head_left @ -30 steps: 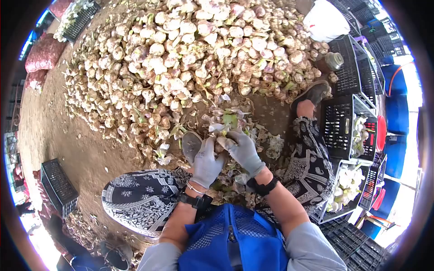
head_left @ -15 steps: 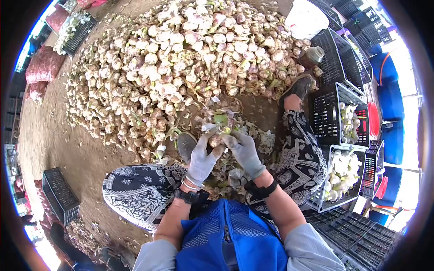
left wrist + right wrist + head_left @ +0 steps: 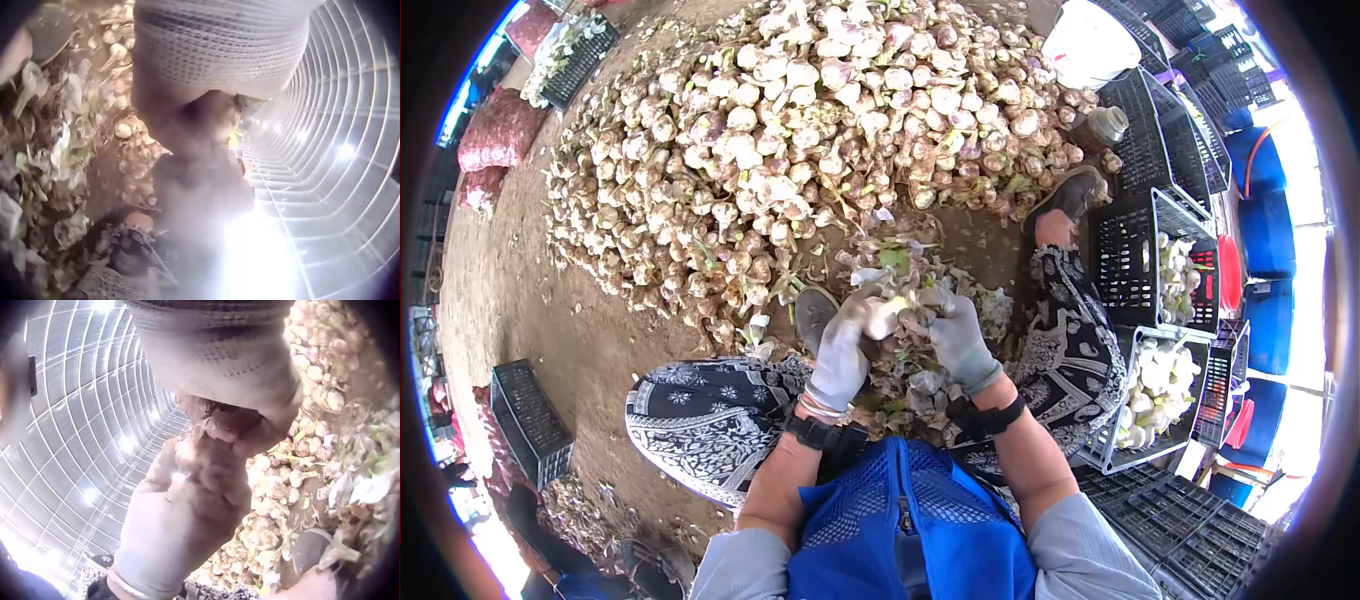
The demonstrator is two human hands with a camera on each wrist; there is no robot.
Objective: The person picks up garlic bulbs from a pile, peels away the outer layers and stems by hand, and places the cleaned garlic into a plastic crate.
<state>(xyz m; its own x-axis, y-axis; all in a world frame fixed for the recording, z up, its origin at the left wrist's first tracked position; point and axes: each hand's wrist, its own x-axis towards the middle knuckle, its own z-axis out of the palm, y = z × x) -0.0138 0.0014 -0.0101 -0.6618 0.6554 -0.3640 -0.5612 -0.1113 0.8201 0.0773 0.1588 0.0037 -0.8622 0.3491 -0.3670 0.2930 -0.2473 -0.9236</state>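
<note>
Both hands wear pale, soiled work gloves and work close together over the ground. My left hand (image 3: 840, 352) grips a garlic bulb (image 3: 884, 318) whose pale surface shows between the hands. Brownish papery garlic skin (image 3: 918, 316) hangs beside the bulb, pinched in the curled fingers of my right hand (image 3: 956, 336). In the left wrist view, the left glove (image 3: 219, 56) fills the top and its fingers hide most of the bulb. The right wrist view shows dirty skin (image 3: 203, 407) under the right glove (image 3: 219, 356), with the left hand (image 3: 175, 525) facing it.
A large heap of garlic bulbs (image 3: 800, 140) lies ahead. Loose peelings (image 3: 900, 385) cover the ground between the legs. At right stand black crates, one holding pale peeled bulbs (image 3: 1155, 392), and a white sack (image 3: 1090, 45). Another black crate (image 3: 530, 420) sits at left.
The hands, earlier together around a brownish bulb, have drawn slightly apart. A paler bulb surface now shows at the left hand, with skin pulled toward the right hand.
</note>
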